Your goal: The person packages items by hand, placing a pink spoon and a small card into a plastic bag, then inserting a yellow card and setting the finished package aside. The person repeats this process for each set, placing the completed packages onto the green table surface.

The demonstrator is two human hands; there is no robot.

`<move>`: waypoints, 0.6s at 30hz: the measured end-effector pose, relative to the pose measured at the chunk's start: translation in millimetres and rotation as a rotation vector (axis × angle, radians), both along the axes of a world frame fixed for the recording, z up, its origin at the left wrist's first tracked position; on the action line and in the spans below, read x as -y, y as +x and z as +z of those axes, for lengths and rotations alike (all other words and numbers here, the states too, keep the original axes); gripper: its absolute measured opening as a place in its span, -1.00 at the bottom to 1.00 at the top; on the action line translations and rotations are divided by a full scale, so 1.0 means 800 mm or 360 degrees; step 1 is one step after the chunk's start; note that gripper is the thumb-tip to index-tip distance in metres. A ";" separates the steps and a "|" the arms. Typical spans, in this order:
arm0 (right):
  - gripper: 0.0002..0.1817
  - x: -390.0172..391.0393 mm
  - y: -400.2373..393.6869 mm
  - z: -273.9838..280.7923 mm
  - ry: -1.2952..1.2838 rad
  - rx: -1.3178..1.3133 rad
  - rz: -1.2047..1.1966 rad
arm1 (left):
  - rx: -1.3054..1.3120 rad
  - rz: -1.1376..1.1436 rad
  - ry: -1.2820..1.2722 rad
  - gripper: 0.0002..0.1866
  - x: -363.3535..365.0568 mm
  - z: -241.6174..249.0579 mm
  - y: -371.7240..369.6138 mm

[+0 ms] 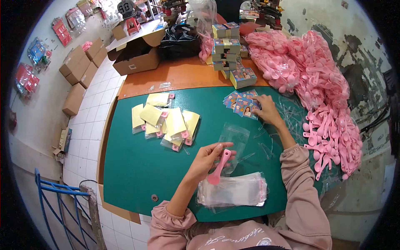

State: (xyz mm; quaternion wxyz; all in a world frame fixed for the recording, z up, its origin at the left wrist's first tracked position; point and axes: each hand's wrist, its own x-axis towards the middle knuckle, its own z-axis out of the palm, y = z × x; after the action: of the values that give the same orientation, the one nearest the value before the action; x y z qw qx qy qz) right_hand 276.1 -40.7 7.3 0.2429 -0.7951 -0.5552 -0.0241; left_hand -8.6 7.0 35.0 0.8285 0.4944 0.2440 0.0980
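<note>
My left hand [206, 161] is closed on a pink plastic measuring spoon [219, 167], with the holed handle end pointing up. A clear plastic bag [236, 136] shows just beyond its fingers. Under the spoon lies a stack of clear plastic bags [237, 191] near the table's front edge. My right hand [267, 110] reaches to the fanned blue printed cards [242, 103], its thumb and fingers curled at the edges of one card. To the left, several filled packets [175, 123] with yellowish card and pink handles lie in an overlapping pile.
Loose pink spoons [327, 137] and bagged ones [308, 62] heap along the right side. Banded card stacks [227, 50] stand at the back. Clear plastic strips [291, 114] litter the green tabletop [137, 171]. An open carton [135, 62] and a black bag [180, 39] sit behind.
</note>
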 end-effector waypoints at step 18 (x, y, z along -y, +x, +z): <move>-0.81 0.086 -0.088 0.114 0.0492 -0.0762 0.0322 | 0.0014 -0.0336 0.0379 -0.57 -0.006 0.020 0.014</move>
State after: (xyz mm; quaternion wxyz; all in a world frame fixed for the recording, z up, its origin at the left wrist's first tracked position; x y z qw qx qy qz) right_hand 205.8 -109.3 98.4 0.4862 -0.6725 -0.5483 0.1040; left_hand 2.9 11.8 50.8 0.7708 0.6116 0.1739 0.0409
